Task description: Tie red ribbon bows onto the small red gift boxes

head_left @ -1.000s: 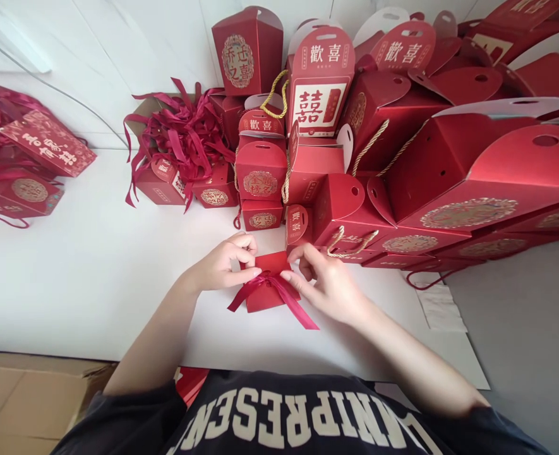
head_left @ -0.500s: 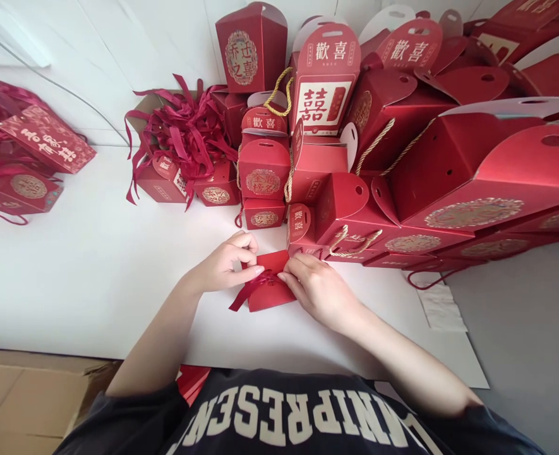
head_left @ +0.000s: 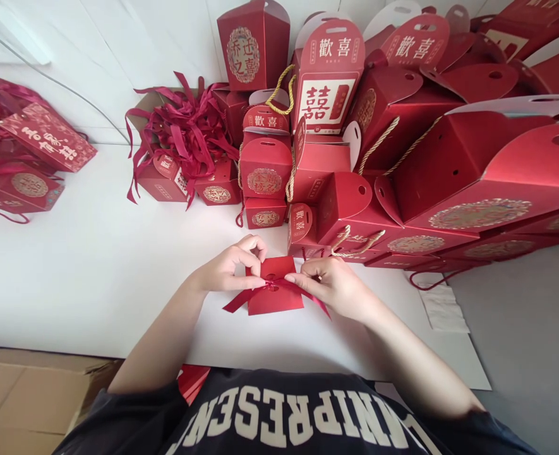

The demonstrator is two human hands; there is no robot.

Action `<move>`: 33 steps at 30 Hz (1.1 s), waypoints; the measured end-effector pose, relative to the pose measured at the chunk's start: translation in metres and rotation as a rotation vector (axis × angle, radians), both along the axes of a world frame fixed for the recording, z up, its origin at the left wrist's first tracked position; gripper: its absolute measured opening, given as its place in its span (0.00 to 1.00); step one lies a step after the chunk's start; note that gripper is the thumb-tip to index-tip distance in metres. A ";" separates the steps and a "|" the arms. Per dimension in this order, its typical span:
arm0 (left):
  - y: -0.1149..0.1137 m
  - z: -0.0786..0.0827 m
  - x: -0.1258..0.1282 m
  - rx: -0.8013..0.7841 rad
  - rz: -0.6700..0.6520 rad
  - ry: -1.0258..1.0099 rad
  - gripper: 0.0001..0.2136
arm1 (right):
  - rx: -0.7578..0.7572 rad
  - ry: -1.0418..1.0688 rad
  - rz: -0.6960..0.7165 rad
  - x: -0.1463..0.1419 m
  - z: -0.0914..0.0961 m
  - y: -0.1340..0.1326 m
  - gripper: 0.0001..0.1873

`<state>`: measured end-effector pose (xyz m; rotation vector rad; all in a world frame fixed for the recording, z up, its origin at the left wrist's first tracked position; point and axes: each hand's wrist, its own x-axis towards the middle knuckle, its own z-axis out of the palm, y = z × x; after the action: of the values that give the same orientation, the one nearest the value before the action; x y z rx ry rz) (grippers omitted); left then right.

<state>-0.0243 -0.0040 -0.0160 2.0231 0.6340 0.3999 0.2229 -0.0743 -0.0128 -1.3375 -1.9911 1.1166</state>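
A small red gift box (head_left: 279, 303) sits on the white table in front of me, its top holes facing up. Across its top runs a dark red ribbon (head_left: 241, 300), crossed or knotted near the middle, with one tail out to each side. My left hand (head_left: 234, 265) pinches the ribbon at the left of the knot between thumb and fingertip. On the right, my right hand (head_left: 336, 284) has the ribbon between thumb and curled fingers, its tail hanging below the thumb. The box's lower sides are hidden from above.
Stacked red gift boxes (head_left: 416, 243) fill the table's back right. Loose ribbons (head_left: 184, 126) lie heaped in an open box behind my left hand. More decorated boxes (head_left: 47, 139) stand at the far left. A cardboard carton (head_left: 23, 398) is below the table's front edge.
My right hand has moved right, away from the knot, drawing the ribbon out sideways. The right tail and more of the box top now show. The left hand has barely shifted.
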 end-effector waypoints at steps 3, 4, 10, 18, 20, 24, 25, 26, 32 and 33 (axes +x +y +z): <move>0.001 -0.006 0.002 0.003 0.097 0.019 0.16 | -0.036 0.001 0.066 0.004 0.002 0.000 0.28; 0.001 -0.007 0.003 0.001 0.129 0.018 0.16 | -0.039 -0.037 0.093 0.006 0.003 0.000 0.27; 0.002 -0.007 0.003 -0.156 0.030 -0.056 0.13 | -0.069 0.057 0.019 0.013 0.009 0.000 0.15; 0.003 -0.010 0.004 -0.229 0.020 -0.087 0.17 | -0.287 0.316 0.123 0.004 -0.009 0.005 0.13; 0.003 -0.010 0.005 -0.228 0.031 -0.081 0.16 | -0.360 0.414 0.139 0.004 -0.013 0.008 0.15; 0.002 -0.009 0.005 -0.222 0.044 -0.069 0.15 | -0.374 0.507 0.102 0.005 -0.016 0.013 0.15; 0.002 -0.009 0.005 -0.215 0.045 -0.066 0.15 | -0.358 0.496 0.098 0.005 -0.017 0.014 0.15; 0.002 -0.010 0.005 -0.208 0.046 -0.064 0.15 | -0.343 0.478 0.103 0.005 -0.017 0.014 0.15; 0.003 -0.010 0.004 -0.187 0.068 -0.076 0.16 | -0.384 0.456 0.164 0.003 -0.017 0.013 0.16; 0.003 -0.010 0.004 -0.192 0.077 -0.078 0.17 | -0.395 0.451 0.172 0.002 -0.017 0.013 0.17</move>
<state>-0.0203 -0.0012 -0.0260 1.7972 0.6772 0.4440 0.2253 -0.0610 -0.0297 -0.9765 -1.6262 1.7846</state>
